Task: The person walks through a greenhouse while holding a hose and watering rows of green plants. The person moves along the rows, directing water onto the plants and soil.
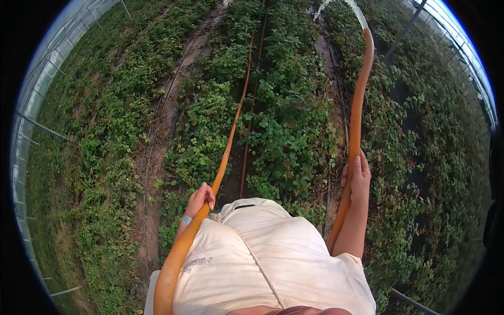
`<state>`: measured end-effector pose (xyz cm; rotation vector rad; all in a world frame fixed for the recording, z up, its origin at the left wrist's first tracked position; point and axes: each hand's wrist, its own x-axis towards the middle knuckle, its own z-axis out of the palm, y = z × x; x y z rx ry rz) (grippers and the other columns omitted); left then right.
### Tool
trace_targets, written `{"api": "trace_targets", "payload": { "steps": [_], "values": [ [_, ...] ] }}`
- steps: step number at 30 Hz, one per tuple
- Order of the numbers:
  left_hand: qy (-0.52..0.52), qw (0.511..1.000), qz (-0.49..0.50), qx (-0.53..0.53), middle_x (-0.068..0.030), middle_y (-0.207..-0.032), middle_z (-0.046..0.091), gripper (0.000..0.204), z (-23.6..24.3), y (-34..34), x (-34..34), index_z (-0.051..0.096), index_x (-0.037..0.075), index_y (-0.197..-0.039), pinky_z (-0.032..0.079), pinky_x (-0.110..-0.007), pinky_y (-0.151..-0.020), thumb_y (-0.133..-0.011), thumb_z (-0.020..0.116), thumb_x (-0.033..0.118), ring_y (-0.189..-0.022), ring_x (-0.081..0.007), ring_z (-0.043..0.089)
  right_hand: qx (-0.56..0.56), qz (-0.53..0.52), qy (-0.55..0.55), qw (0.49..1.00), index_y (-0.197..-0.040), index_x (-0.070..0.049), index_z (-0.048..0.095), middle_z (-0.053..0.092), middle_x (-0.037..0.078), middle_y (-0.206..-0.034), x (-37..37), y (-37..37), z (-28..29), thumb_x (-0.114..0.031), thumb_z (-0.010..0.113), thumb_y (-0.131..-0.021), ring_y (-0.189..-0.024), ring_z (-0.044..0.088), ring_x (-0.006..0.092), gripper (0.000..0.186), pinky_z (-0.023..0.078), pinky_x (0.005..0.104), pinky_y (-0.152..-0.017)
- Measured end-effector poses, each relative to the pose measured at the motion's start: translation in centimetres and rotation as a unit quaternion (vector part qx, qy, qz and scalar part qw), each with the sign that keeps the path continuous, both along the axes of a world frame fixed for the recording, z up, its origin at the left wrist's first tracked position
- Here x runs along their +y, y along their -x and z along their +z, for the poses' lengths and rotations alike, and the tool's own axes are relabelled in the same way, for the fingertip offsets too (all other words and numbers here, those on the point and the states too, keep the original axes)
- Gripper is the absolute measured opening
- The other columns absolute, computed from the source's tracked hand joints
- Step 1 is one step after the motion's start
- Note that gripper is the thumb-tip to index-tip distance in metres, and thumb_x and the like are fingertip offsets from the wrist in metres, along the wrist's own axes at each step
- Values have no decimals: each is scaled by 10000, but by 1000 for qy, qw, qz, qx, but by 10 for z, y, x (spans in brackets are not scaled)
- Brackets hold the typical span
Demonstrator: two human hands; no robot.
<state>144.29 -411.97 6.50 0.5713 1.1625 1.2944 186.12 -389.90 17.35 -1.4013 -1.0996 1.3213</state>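
Note:
An orange-tan hose (pixel 234 131) runs back from between the plant rows to my left hand (pixel 201 198). My left hand is closed on it at waist height, its fingers partly hidden behind it. From there the hose passes up over my left shoulder. On the other side, its front length comes out from beside my right upper arm. My right hand (pixel 360 176) is wrapped round that length, which points up and forward. Water (pixel 357 9) pours from its far end, arcing left onto the plants.
Rows of leafy green plants (pixel 283 136) stretch ahead and to both sides. Strips of brown soil (pixel 149 210) with thin dark lines along them lie between rows. Metal poles (pixel 405 30) and a greenhouse frame (pixel 39 126) stand at the edges.

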Motion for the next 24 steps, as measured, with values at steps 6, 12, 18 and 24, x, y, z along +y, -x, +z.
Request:
{"api": "trace_targets", "payload": {
  "steps": [6,12,18,24],
  "values": [
    [-2,1000,-1,-4,-53,-644,537,501,-2,0,-1,523,55,-792,473,-251,-527,-1079,320,411,-517,-125,533,9,-13,-16,1000,-1450,-137,460,572,13,-676,2,2,4,-339,485,-1039,-488,523,87,459,443,242,-419],
    [15,1000,1,-6,-55,-643,534,502,-2,0,-6,519,56,-790,470,-248,-531,-1079,318,413,-517,-124,529,-6,1,13,1000,-1463,-146,444,569,17,-684,-5,-9,-12,-346,475,-1043,-491,524,88,467,445,253,-420],
    [11,999,-33,24,-57,-633,532,510,5,12,-4,514,61,-782,469,-250,-535,-1076,315,427,-518,-127,526,-25,-42,103,993,-1473,-157,444,549,3,-672,-48,-22,-44,-320,465,-1049,-498,516,82,454,435,254,-423],
    [2,996,-82,25,-59,-627,532,511,7,40,-14,510,64,-780,462,-250,-532,-1073,320,437,-521,-135,528,-54,-92,187,977,-1481,-175,439,526,-1,-640,-135,-41,-73,-302,456,-1051,-480,502,94,449,438,271,-438]
  ]
}}
